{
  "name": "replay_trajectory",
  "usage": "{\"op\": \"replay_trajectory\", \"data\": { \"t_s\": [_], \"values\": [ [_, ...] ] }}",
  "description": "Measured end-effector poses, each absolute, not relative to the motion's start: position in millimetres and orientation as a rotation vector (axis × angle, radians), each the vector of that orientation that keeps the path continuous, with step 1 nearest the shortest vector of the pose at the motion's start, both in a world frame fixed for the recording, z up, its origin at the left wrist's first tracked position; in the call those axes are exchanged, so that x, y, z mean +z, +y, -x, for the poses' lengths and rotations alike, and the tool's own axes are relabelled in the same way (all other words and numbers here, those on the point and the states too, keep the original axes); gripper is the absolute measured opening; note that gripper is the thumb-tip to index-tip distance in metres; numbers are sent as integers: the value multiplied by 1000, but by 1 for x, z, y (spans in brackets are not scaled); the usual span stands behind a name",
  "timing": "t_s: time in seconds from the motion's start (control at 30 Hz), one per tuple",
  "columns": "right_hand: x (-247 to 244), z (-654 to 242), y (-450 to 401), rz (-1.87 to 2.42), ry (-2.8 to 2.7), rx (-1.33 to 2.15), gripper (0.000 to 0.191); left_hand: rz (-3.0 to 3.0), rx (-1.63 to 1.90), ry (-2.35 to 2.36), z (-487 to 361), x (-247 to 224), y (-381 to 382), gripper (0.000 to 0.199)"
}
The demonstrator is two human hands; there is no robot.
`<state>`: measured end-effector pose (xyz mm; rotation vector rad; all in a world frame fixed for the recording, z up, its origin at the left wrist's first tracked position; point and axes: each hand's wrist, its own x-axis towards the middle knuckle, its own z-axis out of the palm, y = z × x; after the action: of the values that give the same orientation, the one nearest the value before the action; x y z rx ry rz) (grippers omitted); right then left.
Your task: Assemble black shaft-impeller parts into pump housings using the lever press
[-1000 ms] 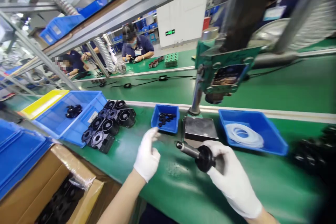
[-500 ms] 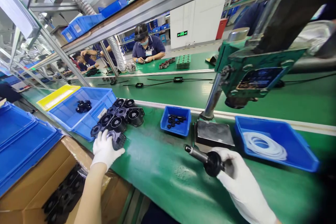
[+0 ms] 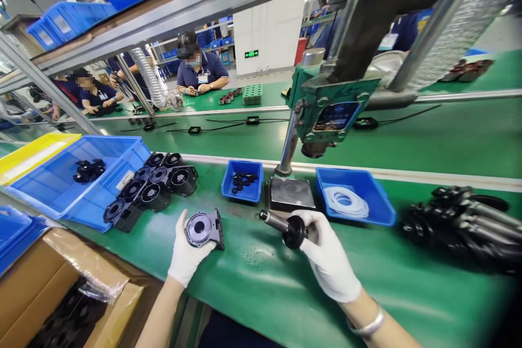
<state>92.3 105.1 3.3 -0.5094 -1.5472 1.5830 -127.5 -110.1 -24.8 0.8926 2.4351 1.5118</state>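
Observation:
My left hand [image 3: 188, 254], in a white glove, grips a black motor housing [image 3: 200, 229] with a round recessed face and a flat side bracket. My gloved right hand [image 3: 326, 255] holds a metal shaft with a black disc [image 3: 294, 231], its tip pointing left toward the housing; the two parts are apart. Several similar black housings [image 3: 151, 196] stand grouped at the left of the green bench [image 3: 261, 304]. Behind my hands, a small blue bin [image 3: 225, 185] holds small black rings. The green press [image 3: 326, 106] stands over a metal block [image 3: 291, 193].
A blue bin [image 3: 379, 201] with white rings [image 3: 346, 202] stands right of the press. Several black shafts [image 3: 465, 225] lie piled at far right. Left are a large blue crate [image 3: 44, 196] and an open cardboard box [image 3: 36, 283]. A co-worker [image 3: 203, 70] sits across the line.
My left hand has taken a housing from the group and brought it right, over the bench. My right hand still holds the shaft. The view has turned to the right.

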Motion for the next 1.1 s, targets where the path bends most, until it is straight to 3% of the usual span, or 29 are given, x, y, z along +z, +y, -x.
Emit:
{"op": "replay_trajectory", "data": {
  "t_s": [0.1, 0.2, 0.3, 0.37, 0.57, 0.67, 0.73, 0.87, 0.97, 1.1],
  "values": [
    [3, -93, 106, 493, -1544, 1567, 40, -1187, 1332, 2624, 132, -3, -104, 94],
    [3, -92, 107, 491, -1527, 1567, 39, -1700, 753, 2669, 135, 24, -96, 81],
    [5, -91, 107, 472, -1503, 1582, 37, -1852, 287, 2516, 136, 37, -84, 79],
    [6, -91, 107, 442, -1488, 1596, 36, -1814, 299, 2438, 139, 35, -79, 82],
    [13, -91, 104, 417, -1328, 1776, 36, -1437, 984, 2299, 154, 4, -93, 69],
    [18, -93, 100, 382, -1178, 1955, 36, -1426, 1116, 2358, 146, 3, -89, 60],
    [20, -93, 98, 325, -1073, 2064, 34, -1682, 924, 2360, 131, 13, -75, 49],
    [20, -93, 99, 171, -934, 2131, 32, -2145, 97, 2138, 86, 46, -37, 17],
    [20, -96, 101, 93, -895, 2110, 29, -2189, -190, 2033, 61, 61, -19, 15],
    [28, -106, 102, 70, -910, 2057, 30, -2097, -247, 2092, 48, 61, -14, 25]
  ]
}}
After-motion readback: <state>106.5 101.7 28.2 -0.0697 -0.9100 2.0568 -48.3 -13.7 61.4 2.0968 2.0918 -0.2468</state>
